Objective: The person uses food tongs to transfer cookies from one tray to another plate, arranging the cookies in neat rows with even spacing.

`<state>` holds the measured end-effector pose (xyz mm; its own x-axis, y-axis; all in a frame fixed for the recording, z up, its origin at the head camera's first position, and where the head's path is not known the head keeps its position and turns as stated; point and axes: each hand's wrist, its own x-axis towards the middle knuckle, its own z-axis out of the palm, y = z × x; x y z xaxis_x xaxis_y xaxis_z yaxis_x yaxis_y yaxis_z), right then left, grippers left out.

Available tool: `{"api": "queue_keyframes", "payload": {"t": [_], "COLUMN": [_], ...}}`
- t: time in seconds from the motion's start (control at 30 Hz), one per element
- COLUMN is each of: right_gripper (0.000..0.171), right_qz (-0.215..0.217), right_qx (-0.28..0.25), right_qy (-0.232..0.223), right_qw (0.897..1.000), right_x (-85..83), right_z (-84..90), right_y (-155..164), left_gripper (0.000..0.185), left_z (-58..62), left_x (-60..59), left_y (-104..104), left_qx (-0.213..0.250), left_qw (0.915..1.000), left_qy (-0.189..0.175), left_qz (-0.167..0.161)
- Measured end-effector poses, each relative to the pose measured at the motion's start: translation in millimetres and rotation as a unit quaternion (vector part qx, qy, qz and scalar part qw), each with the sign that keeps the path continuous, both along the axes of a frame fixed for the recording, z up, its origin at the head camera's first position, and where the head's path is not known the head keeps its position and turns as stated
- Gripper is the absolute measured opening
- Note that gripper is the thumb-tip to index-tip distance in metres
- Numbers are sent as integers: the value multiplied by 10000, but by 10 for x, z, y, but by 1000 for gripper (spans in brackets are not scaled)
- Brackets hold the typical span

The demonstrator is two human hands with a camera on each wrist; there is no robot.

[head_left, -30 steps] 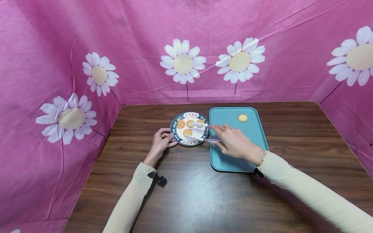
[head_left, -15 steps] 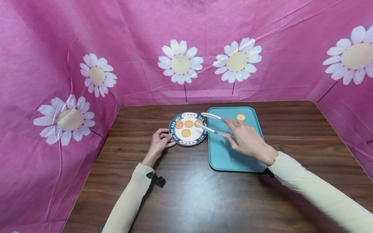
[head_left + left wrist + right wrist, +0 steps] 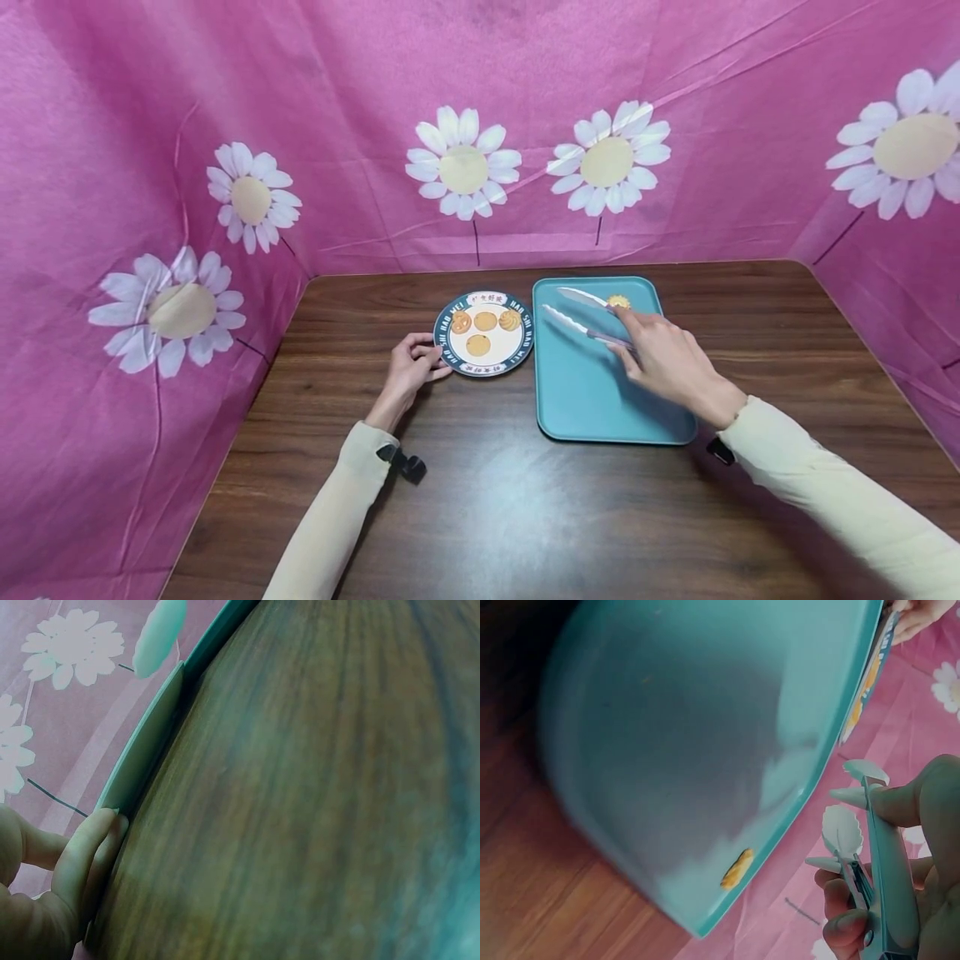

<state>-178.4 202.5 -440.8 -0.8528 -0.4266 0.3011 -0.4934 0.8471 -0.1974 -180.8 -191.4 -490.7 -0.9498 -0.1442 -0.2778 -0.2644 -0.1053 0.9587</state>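
My left hand (image 3: 408,367) holds the left rim of a round plate (image 3: 504,347), white with a dark lettered border. Several cookies lie on it, among them a swirled one (image 3: 510,321) and a pretzel-shaped one (image 3: 461,322). In the left wrist view the fingers (image 3: 79,859) meet the plate's edge. My right hand (image 3: 667,354) grips a pair of tongs (image 3: 585,297) over the teal tray (image 3: 600,408). Their white tips are spread apart with nothing between them. A scalloped yellow cookie (image 3: 618,302) lies near the tray's far edge, partly hidden by the hand; the right wrist view shows that cookie (image 3: 737,870) whole.
The plate stands against or very near the tray's left side. Both rest on a dark wooden table (image 3: 420,517). A pink cloth (image 3: 360,167) with large daisies hangs along the back and sides. Small crumbs (image 3: 646,680) dot the tray.
The tongs, at first over the cookies on the plate, have moved right with my right hand to above the tray, near the scalloped cookie. My left hand has stayed at the plate's rim.
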Motion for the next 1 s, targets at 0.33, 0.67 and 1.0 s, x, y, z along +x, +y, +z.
{"api": "queue_keyframes", "payload": {"t": [0.33,0.67,1.0], "right_gripper": [57,54,55], "right_qz": [-301,-562,-806], "right_qx": [144,149,182], "right_qy": [-46,-51,-191], "right_qw": [9994,9983,9964], "right_x": [-21,-51,-57], "right_z": [-40,-47,-70], "right_y": [189,326,428], "left_gripper": [36,35,35], "left_z": [-10,-1,14], "left_x": [1,5,4], "left_y": [-7,-1,-3], "left_qx": [54,15,-42], "left_qw": [10000,10000,10000], "left_qy": [-17,-20,-17], "left_qz": [-2,-2,-12]}}
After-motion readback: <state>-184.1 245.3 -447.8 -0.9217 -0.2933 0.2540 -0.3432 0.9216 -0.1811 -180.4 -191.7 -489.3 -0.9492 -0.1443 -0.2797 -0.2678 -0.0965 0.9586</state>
